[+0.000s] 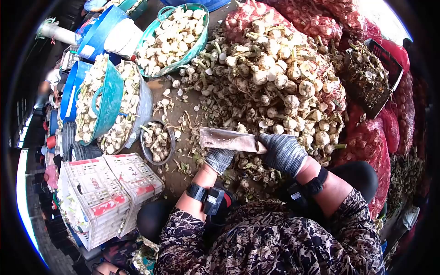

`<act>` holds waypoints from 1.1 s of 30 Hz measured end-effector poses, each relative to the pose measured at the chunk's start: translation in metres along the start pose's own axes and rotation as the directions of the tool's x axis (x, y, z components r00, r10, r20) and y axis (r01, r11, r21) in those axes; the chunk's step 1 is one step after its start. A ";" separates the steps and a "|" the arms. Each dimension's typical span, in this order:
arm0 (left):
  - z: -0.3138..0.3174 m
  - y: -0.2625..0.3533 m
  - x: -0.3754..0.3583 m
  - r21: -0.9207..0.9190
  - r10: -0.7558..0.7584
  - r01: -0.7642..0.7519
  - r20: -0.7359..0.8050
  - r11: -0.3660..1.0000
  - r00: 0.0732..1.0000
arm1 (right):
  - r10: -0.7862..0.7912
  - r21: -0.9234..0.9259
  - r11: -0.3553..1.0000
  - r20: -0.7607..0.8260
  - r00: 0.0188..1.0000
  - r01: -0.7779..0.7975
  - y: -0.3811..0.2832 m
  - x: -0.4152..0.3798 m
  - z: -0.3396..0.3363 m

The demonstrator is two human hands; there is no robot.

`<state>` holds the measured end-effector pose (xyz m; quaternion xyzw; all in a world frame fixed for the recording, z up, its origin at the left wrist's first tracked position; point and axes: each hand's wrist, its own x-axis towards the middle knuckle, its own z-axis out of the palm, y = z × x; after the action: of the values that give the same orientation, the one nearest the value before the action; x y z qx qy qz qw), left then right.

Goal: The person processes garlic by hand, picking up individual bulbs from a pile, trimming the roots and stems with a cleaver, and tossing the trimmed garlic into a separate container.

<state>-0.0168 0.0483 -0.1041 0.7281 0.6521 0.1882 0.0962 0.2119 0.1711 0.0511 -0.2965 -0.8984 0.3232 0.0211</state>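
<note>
My right hand [283, 150], in a grey knit glove, is closed around the right end of a broad flat metal blade [227, 139], a small brownish round end showing beside the fingers. The blade lies nearly level, its surface smeared and dull. My left hand [220, 160], gloved alike, is just below and behind the blade's left part; its fingers are hidden there. Beyond both hands rises a large heap of garlic bulbs [279, 78] with stems and loose skins. Trimmings and leaves [250, 172] lie beneath my hands.
A small round bowl [172, 146] of garlic sits left of my hands. Farther left stand a white plastic crate [98, 185] and a teal tub [110, 98] of garlic. Another teal tub [205, 39] is behind. Red mesh sacks [362, 151] and a black crate [382, 98] flank the right.
</note>
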 end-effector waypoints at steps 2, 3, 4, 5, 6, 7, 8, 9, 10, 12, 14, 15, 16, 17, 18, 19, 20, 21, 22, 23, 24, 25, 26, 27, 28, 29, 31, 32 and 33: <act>-0.037 0.025 -0.001 0.119 0.029 -0.039 0.091 0.992 0.995 | -0.007 -0.013 1.000 0.058 0.998 0.008 -0.006 0.001 0.000; -0.056 0.037 -0.002 0.174 0.043 -0.067 0.136 0.982 0.990 | 0.019 0.003 1.000 0.093 0.995 -0.019 -0.002 0.002 0.005; -0.085 0.057 0.003 -0.241 -0.122 0.153 0.138 0.958 0.983 | 0.020 0.019 1.000 0.113 0.993 -0.022 0.004 0.001 0.012; -0.103 0.069 0.003 -0.604 -0.267 0.335 0.203 0.723 0.942 | 0.018 0.034 0.999 0.131 0.991 -0.022 0.011 0.000 0.019; -0.100 0.070 -0.010 -0.769 -0.369 0.412 0.245 0.489 0.896 | 0.162 0.070 0.980 0.253 0.954 -0.185 0.020 0.006 0.022; -0.106 0.072 -0.012 -0.795 -0.333 0.336 0.179 0.505 0.926 | 0.305 0.053 0.935 0.383 0.872 -0.350 0.035 0.016 0.034; -0.117 0.077 -0.012 -0.798 -0.363 0.363 0.196 0.480 0.911 | 0.221 0.749 0.473 0.408 0.886 -0.464 0.036 0.021 0.047; -0.123 0.082 -0.014 -0.804 -0.393 0.391 0.216 0.449 0.894 | 0.238 0.673 0.644 0.276 0.931 -0.364 0.043 0.012 0.052; -0.120 0.079 -0.015 -0.779 -0.369 0.338 0.148 0.528 0.918 | 0.249 0.542 0.791 0.138 0.959 -0.284 0.017 0.006 0.030; -0.123 0.083 -0.010 -0.752 -0.425 0.439 0.232 0.492 0.875 | 0.130 0.804 0.576 0.087 0.988 -0.147 -0.025 0.008 0.012; -0.112 0.081 -0.007 -0.771 -0.370 0.345 0.153 0.535 0.916 | 0.083 0.907 0.415 0.042 0.996 -0.072 -0.037 0.011 0.021; -0.117 0.090 -0.001 -0.869 -0.385 0.351 0.208 0.349 0.899 | 0.116 0.827 0.556 0.027 0.993 -0.087 -0.035 0.013 0.024; -0.118 0.093 0.001 -0.877 -0.386 0.254 0.086 0.409 0.918 | 0.198 0.829 0.522 0.109 0.974 -0.199 -0.033 0.018 0.020; -0.118 0.090 0.000 -0.927 -0.393 0.231 0.103 0.296 0.914 | 0.270 0.822 0.482 0.192 0.943 -0.305 -0.034 0.022 0.015; -0.115 0.086 -0.001 -0.962 -0.394 0.173 0.077 0.213 0.916 | 0.343 0.876 0.335 0.231 0.910 -0.348 -0.036 0.019 0.007; -0.110 0.084 -0.001 -0.986 -0.396 0.111 0.052 0.127 0.917 | 0.327 0.926 0.151 0.283 0.902 -0.346 -0.039 0.018 0.005; -0.106 0.087 0.003 -0.994 -0.418 0.062 0.021 0.086 0.908 | 0.255 0.920 -0.051 0.389 0.885 -0.390 -0.033 0.018 0.010; -0.094 0.078 0.002 -0.984 -0.377 0.142 0.092 0.105 0.922 | 0.162 0.868 -0.246 0.476 0.864 -0.432 -0.023 0.019 0.020; -0.092 0.076 0.010 -0.889 -0.339 0.058 0.233 -0.455 0.912 | 0.084 0.829 -0.324 0.505 0.859 -0.456 -0.021 0.022 0.028; -0.091 0.076 0.013 -0.722 -0.279 0.014 0.285 -0.691 0.917 | 0.006 0.780 -0.401 0.526 0.851 -0.479 -0.019 0.023 0.033; -0.088 0.077 0.016 -0.494 -0.218 -0.026 0.336 -0.869 0.916 | 0.099 0.777 -0.425 0.549 0.830 -0.463 -0.018 0.024 0.041; -0.089 0.081 0.016 -0.845 -0.319 -0.022 0.178 -0.535 0.931 | 0.129 0.774 -0.402 0.576 0.807 -0.488 -0.017 0.023 0.045; -0.089 0.084 0.016 -0.997 -0.337 -0.038 -0.012 -0.073 0.941 | 0.161 0.822 -0.258 0.555 0.816 -0.508 -0.015 0.020 0.046; -0.088 0.084 0.016 -0.997 -0.338 -0.039 -0.013 -0.072 0.941 | 0.186 0.847 -0.109 0.531 0.827 -0.520 -0.014 0.019 0.048; -0.087 0.081 0.016 -0.973 -0.383 -0.039 0.053 -0.229 0.922 | 0.297 0.840 0.115 0.480 0.826 -0.530 -0.017 0.019 0.042; -0.083 0.076 0.013 -0.938 -0.342 -0.062 0.062 -0.340 0.938 | 0.392 0.779 0.327 0.403 0.827 -0.535 -0.021 0.019 0.036; -0.077 0.065 0.010 -0.829 -0.257 -0.080 0.078 -0.553 0.963 | 0.267 0.875 0.456 0.040 0.963 -0.163 0.006 0.013 0.064; -0.079 0.071 0.006 -0.967 -0.347 -0.068 0.022 -0.244 0.938 | 0.272 0.757 0.621 0.037 0.962 -0.204 0.001 0.007 0.048; -0.081 0.075 0.005 -0.996 -0.411 -0.029 -0.062 0.088 0.910 | 0.277 0.604 0.760 0.034 0.960 -0.241 -0.004 0.001 0.031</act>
<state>0.0201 0.0348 -0.0008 0.3416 0.4569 0.6749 0.4680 0.2019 0.1516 0.0290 -0.4044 -0.6982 0.5830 0.0949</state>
